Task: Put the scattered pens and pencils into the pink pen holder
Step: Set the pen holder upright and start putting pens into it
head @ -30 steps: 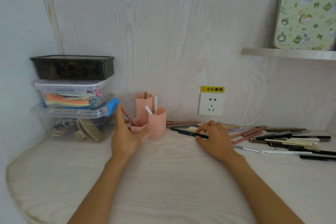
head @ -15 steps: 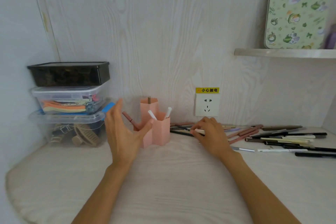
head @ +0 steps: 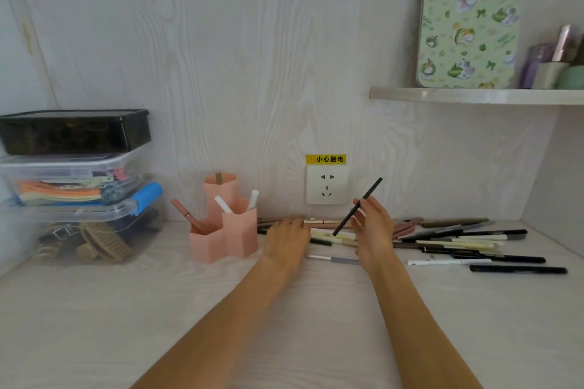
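Observation:
The pink pen holder (head: pixel 227 237), made of hexagonal cups, stands on the desk left of centre. It holds two white pens (head: pixel 238 204) and a brownish pen (head: pixel 186 218). My right hand (head: pixel 373 230) pinches a thin black pen (head: pixel 358 207), lifted and tilted above the pile. My left hand (head: pixel 286 241) lies palm down just right of the holder, fingers over the near end of the scattered pens (head: pixel 458 245), its fingertips on them; whether it grips one is hidden. The pile stretches along the wall to the right.
Three stacked plastic boxes (head: pixel 76 186) stand at the left against the wall. A wall socket (head: pixel 326 185) with a yellow label is behind the pens. A shelf (head: pixel 474 95) at upper right carries a patterned green board and small bottles.
My right hand has lifted a black pen off the pile. My left hand has moved right, from beside the holder down onto the pens.

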A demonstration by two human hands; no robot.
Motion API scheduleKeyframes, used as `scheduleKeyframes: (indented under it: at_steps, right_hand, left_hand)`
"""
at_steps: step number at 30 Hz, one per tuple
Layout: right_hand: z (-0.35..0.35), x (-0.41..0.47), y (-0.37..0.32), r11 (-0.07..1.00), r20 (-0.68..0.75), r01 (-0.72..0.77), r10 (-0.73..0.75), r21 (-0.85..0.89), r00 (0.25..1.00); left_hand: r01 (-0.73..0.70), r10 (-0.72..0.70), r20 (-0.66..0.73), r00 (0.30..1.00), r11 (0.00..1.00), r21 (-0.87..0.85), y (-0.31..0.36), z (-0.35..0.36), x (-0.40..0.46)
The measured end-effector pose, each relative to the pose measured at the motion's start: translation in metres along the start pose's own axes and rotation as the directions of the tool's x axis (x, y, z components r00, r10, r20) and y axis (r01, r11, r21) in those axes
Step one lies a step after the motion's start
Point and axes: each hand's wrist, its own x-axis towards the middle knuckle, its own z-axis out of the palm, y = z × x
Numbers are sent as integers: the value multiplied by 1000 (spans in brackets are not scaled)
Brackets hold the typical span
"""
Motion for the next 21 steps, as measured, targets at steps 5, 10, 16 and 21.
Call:
scheduleKeyframes:
  at_steps: [5,10,16,21]
  right_hand:
    - [-4,-1,5,994,114,-109,108,10,988]
    - [-9,3,6,989,137,-106,92,101,986]
    - [-9,4,7,989,101,-81,69,123,993]
    - [-6,4,6,991,22,-41,38,130,999]
  left_hand:
    - [-66,68,-37,997,996,60,-1,1,6]
    - [-219,226,-46,973,968,124,-15,4,7]
    - [-161,153,-117,981,984,-70,-19,15,4]
    - [-142,121,-126,985,975,-173,-18,19,1]
